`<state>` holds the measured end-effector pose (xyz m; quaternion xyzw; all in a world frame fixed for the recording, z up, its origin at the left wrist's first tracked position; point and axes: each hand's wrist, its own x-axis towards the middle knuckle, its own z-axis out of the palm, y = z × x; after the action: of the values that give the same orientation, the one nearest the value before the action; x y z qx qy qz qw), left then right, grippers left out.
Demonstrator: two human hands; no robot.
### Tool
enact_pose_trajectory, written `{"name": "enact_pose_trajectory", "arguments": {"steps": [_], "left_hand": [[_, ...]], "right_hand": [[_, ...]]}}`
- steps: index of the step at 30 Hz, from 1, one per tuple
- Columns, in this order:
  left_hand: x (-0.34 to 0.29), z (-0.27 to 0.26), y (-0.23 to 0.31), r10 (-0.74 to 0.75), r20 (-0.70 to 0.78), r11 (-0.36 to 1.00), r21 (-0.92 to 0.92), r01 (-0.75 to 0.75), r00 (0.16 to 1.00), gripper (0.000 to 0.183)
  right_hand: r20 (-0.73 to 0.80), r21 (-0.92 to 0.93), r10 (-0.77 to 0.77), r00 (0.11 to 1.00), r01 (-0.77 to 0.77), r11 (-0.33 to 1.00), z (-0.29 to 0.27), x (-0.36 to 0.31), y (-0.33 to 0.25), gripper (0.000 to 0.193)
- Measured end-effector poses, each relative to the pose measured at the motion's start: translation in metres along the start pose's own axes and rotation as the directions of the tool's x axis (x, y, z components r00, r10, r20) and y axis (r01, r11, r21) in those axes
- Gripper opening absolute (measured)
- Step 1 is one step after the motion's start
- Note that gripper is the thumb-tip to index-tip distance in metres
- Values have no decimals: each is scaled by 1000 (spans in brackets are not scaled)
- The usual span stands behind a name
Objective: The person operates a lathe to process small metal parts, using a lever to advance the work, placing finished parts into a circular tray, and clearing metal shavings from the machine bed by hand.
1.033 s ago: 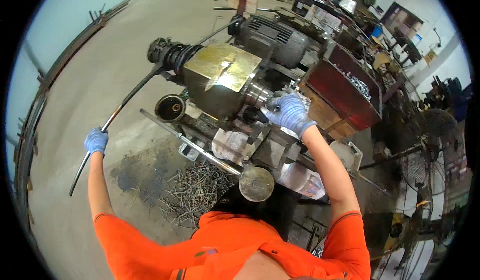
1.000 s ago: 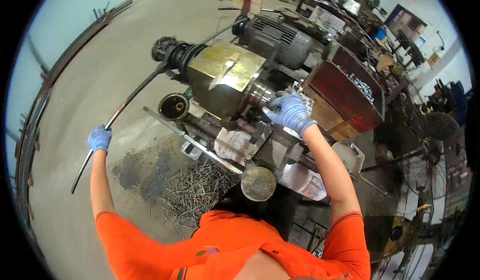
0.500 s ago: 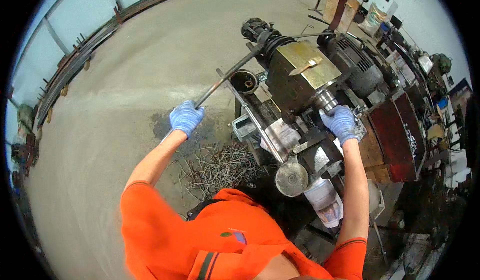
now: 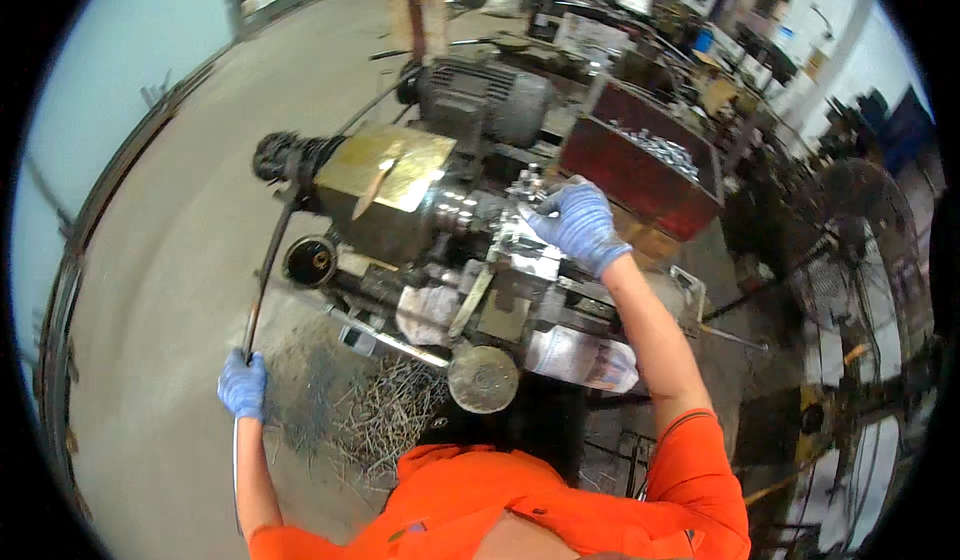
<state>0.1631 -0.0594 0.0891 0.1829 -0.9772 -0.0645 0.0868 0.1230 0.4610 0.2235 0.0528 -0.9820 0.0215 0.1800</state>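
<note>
My left hand (image 4: 242, 384), in a blue knitted glove, is closed round a long metal rod (image 4: 270, 265). The rod runs from the rear end of the lathe's spindle head (image 4: 385, 210) down past my forearm. My right hand (image 4: 580, 225), gloved alike, is over the shiny tool carriage (image 4: 527, 250), to the right of the bright round chuck (image 4: 455, 210). Its thumb stands apart from the fingers, and I see nothing between them. Whether the fingertips touch the metal is hidden. A wooden-handled brush (image 4: 374, 190) lies on the brass-coloured cover (image 4: 420, 155).
A dark red bin (image 4: 640, 185) with small metal pieces stands beyond my right hand. An electric motor (image 4: 485, 100) sits behind the spindle head. Near me are a round metal disc (image 4: 483, 379) and a floor heap of thin rods (image 4: 385, 415). A fan (image 4: 860, 220) stands at right.
The view has swung to the right. My right hand has left the chuck and moved right, over the tool carriage. My left hand still grips the rod, now lower and farther left in view.
</note>
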Motion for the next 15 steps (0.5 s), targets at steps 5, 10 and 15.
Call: {"name": "enact_pose_trajectory", "arguments": {"steps": [5, 10, 15], "left_hand": [[27, 18, 41, 201, -76, 976, 100, -193, 977, 40], [11, -51, 148, 485, -132, 798, -337, -499, 865, 46], [22, -68, 220, 443, -489, 677, -368, -638, 751, 53]], "right_hand": [[-147, -46, 227, 963, -235, 971, -59, -4, 89, 40], [-477, -70, 192, 858, -255, 964, -75, -20, 89, 40], [-226, 339, 159, 961, -76, 938, -38, -101, 13, 28]]}}
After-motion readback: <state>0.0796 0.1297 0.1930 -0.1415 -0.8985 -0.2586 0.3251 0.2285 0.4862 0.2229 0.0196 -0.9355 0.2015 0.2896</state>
